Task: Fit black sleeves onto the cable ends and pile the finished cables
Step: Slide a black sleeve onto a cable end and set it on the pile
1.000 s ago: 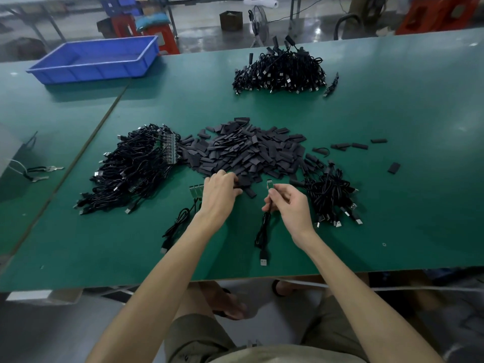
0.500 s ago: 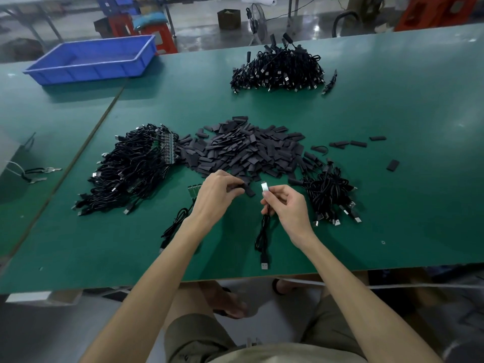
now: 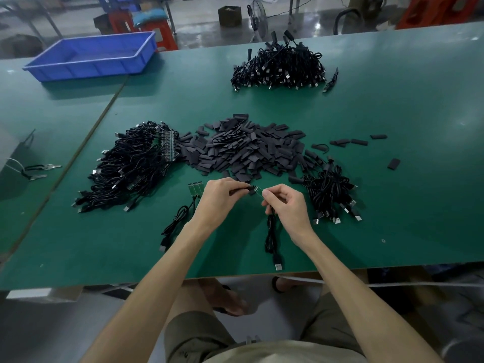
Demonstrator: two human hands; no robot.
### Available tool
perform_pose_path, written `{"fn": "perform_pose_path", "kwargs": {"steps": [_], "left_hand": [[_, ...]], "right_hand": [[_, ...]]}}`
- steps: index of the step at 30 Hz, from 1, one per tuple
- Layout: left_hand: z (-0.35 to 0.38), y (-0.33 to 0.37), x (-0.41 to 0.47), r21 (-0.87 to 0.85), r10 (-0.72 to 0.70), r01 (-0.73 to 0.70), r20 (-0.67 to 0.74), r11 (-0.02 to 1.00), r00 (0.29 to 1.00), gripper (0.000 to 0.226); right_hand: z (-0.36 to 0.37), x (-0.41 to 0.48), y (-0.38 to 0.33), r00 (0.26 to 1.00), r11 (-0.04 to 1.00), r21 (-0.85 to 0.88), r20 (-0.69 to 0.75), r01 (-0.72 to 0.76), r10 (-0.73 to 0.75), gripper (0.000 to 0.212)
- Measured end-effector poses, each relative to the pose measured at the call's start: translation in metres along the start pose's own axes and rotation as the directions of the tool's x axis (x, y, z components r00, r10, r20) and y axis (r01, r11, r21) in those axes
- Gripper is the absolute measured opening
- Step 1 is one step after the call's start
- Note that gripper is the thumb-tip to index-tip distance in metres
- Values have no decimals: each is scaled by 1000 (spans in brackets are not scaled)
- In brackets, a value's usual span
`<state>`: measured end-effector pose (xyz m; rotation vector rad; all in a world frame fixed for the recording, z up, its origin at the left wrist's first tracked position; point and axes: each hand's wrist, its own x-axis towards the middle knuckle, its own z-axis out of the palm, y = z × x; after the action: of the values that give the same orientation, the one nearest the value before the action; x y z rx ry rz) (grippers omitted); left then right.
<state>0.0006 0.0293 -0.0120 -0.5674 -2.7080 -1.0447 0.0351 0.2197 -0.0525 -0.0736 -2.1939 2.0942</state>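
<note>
My left hand (image 3: 218, 199) pinches a black sleeve (image 3: 242, 190) just above the green table (image 3: 392, 231). Its open end meets the small green board end of a cable (image 3: 272, 233), which my right hand (image 3: 286, 205) pinches. The rest of that cable hangs down onto the table, its USB plug near the front edge. A wide heap of loose black sleeves (image 3: 243, 150) lies right behind my hands. Bundled cables with bare board ends (image 3: 133, 166) lie to the left. A smaller cable pile (image 3: 331, 192) sits to the right, and a big cable pile (image 3: 279, 66) lies far back.
One loose cable with bare green boards (image 3: 180, 216) lies left of my left wrist. A blue tray (image 3: 91, 57) stands at the back left. Pliers (image 3: 39, 170) rest on the adjoining table at left. A few stray sleeves (image 3: 392, 163) lie to the right.
My left hand lifted a sleeve from the heap and brought it to the cable end. My right hand tilted the board end towards it, and the two now meet.
</note>
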Motion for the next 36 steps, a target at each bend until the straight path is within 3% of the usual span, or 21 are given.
{"fn": "perform_pose_path", "kwargs": {"steps": [16, 25, 36], "left_hand": [[-5, -1, -7, 102, 140, -143, 35, 984, 989, 22], [-23, 1, -3, 168, 365, -404, 221, 899, 904, 20], [-18, -2, -11, 128, 338, -366, 198, 922, 920, 23]], "right_hand": [[-1, 0, 1, 1000, 1000, -21, 12, 8, -8, 11], [-2, 0, 3, 996, 996, -88, 84, 10, -3, 8], [0, -3, 1, 999, 996, -84, 34, 9, -6, 10]]}}
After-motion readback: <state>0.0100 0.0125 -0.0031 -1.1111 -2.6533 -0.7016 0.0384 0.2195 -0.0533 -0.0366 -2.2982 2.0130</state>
